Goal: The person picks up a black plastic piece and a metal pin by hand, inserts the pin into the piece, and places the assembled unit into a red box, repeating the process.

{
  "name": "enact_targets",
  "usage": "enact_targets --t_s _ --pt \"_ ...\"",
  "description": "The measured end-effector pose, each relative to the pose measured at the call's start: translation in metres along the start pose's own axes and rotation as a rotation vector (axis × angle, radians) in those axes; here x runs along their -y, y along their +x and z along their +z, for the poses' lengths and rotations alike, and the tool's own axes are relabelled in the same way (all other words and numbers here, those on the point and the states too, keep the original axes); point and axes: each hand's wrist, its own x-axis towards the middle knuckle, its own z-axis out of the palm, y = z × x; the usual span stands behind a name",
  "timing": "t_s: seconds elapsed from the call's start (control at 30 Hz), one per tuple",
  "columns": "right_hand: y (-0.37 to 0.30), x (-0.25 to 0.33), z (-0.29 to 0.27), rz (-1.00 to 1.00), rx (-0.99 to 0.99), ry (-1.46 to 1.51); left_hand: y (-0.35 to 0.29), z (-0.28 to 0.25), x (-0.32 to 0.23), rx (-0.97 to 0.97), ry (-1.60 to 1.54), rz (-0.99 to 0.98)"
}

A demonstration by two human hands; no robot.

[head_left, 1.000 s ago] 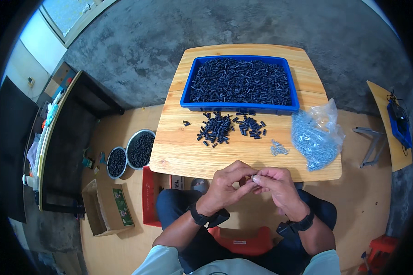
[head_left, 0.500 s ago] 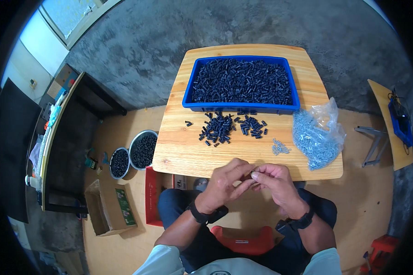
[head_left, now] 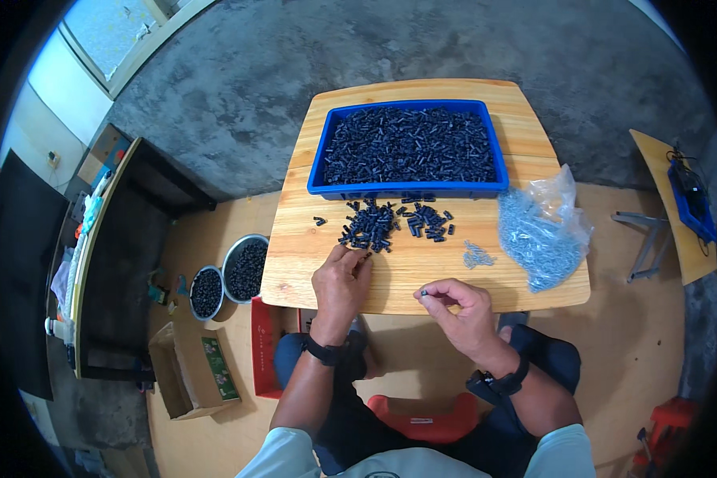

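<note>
By the tan wooden table's [head_left: 295, 279] near edge, the right hand [head_left: 460, 309] pinches a small dark piece [head_left: 424, 292] at its fingertips; left hand [head_left: 340, 283], grip unclear, beside short black cylinders [head_left: 368, 226].

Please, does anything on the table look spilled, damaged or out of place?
Nothing looks clearly damaged. Slightly odd: at least one small black piece lies apart, left of the larger heap outside the blue tray, while most others sit clustered.

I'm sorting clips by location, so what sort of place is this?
Probably a small workroom, perhaps in a home: a wooden table bears a blue tray full of small black parts, with a clear bag of small silvery pieces beside it.
</note>
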Motion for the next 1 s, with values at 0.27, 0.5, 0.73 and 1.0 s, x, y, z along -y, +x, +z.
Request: enact_targets --t_s 0.27,0.5,0.73,1.0 --pt "0.001 0.008 -0.003 -0.229 0.026 -0.191 -0.001 -0.006 0.002 0.089 0.056 0.030" --pt "0.000 0.009 -0.003 -0.291 0.021 -0.193 -0.003 -0.016 -0.005 0.159 0.023 0.068" --pt "-0.004 0.004 -0.003 -0.033 0.046 -0.002 -0.009 -0.023 -0.031 0.216 -0.173 0.123" --pt "-0.001 0.007 -0.012 0.133 0.079 0.156 -0.002 -0.032 -0.067 0.365 -0.169 0.373"
